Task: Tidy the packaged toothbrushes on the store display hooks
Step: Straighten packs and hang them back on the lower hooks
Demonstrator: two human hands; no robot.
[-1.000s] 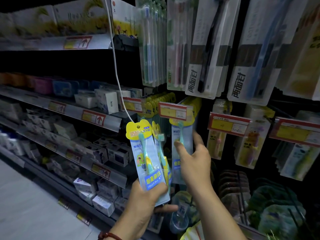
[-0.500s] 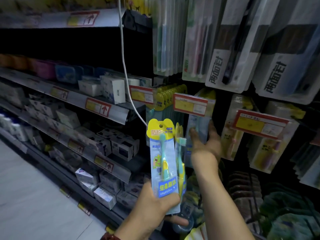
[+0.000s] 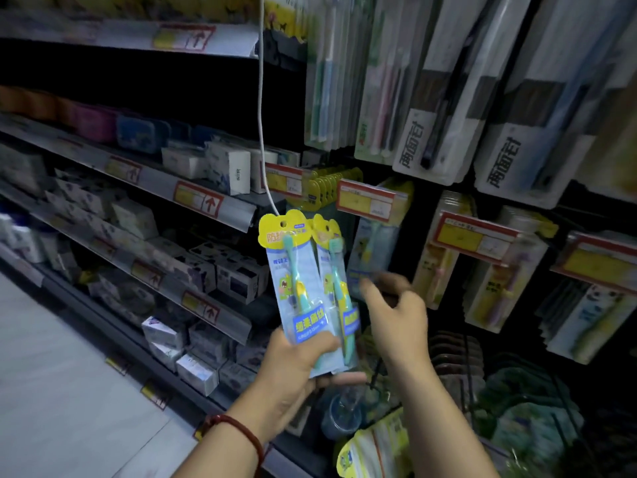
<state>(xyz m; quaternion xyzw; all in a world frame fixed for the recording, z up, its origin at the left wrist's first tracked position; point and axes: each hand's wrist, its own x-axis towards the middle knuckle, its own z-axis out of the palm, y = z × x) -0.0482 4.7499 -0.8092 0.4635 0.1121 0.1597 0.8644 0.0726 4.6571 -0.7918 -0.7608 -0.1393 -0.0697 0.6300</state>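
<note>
Along the left side, long store shelves (image 3: 213,215) run away from the camera in tiers, stocked with small white boxes (image 3: 238,170) and fronted by red and yellow price strips; pale floor (image 3: 51,391) lies below them. Up on the right, large toothbrush packs (image 3: 517,132) hang in close rows from the display, white cards with dark bands and black lettering. Below them hang smaller children's toothbrush packs (image 3: 374,250) with yellow tops, each row partly hidden behind a red and yellow price tag (image 3: 370,201). A further row of yellow card tops (image 3: 331,182) is bunched on the hook just to the left.

In front of these, 2 toothbrush packs (image 3: 296,281) with blue cards, yellow tops and teal brushes stand upright and overlapping, off the hooks. The left hand (image 3: 293,370) grips them at the bottom edge, thumb across the front of the nearer card and fingers curled under the back. The right hand (image 3: 396,312) hovers just beside them on the right, blurred, fingers loosely spread and holding nothing; I cannot tell whether its fingertips touch the rear pack.

A thin white cord (image 3: 262,132) hangs down behind the held packs. A red bracelet (image 3: 238,429) circles the left wrist.
</note>
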